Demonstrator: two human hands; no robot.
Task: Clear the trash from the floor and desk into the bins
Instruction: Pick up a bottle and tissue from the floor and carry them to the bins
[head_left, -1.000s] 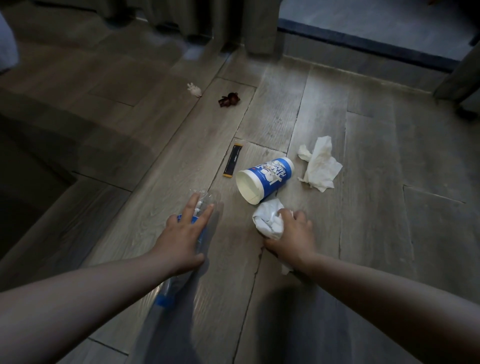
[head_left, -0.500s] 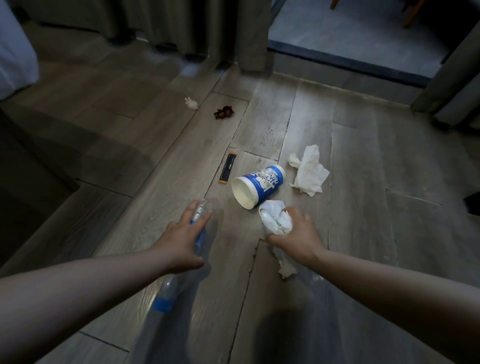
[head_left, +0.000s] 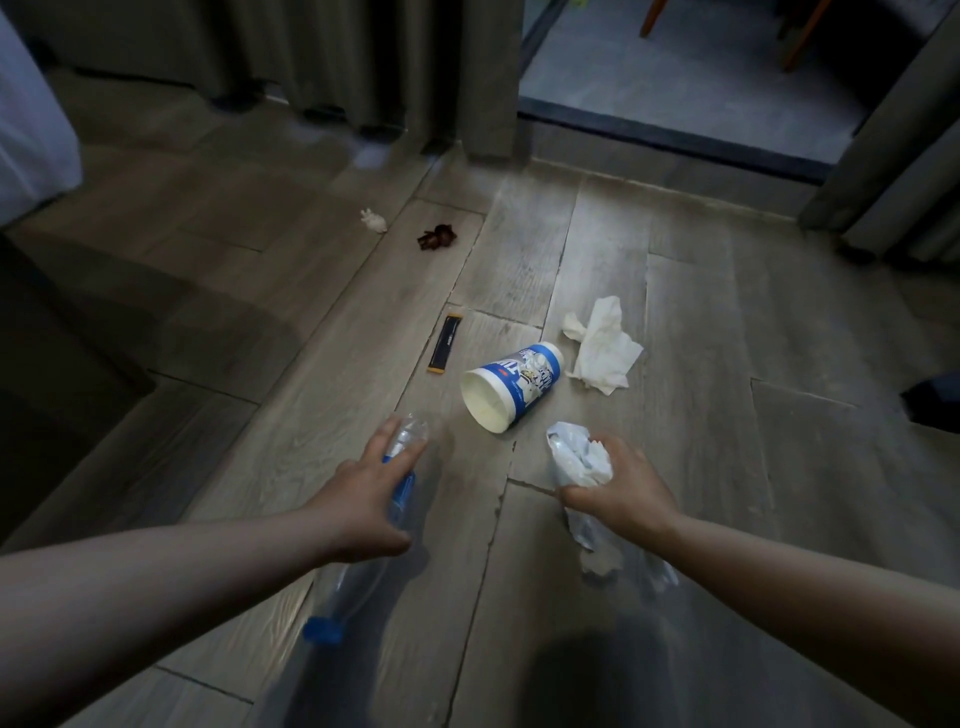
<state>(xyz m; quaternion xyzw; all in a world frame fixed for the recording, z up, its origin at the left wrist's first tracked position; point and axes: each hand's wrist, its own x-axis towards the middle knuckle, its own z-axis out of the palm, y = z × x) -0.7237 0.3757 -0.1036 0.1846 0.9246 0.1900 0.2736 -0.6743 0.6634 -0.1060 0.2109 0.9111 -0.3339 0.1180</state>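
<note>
**Two items in hand; floor litter outstanding**

The right hand (head_left: 623, 488) is clamped on a crumpled white wad (head_left: 576, 457) just right of the tipped paper cup (head_left: 511, 384). A second ago the wad sat against the floor (head_left: 701, 415); it now appears raised, tail hanging. The left hand (head_left: 363, 499) grips the plastic bottle (head_left: 410, 431) left of the cup, thumb curled under. Both pickups look secured. The cup, the tissue (head_left: 602, 345) beyond it and the black sachet (head_left: 445, 343) to its left remain. No bin is in view.
</note>
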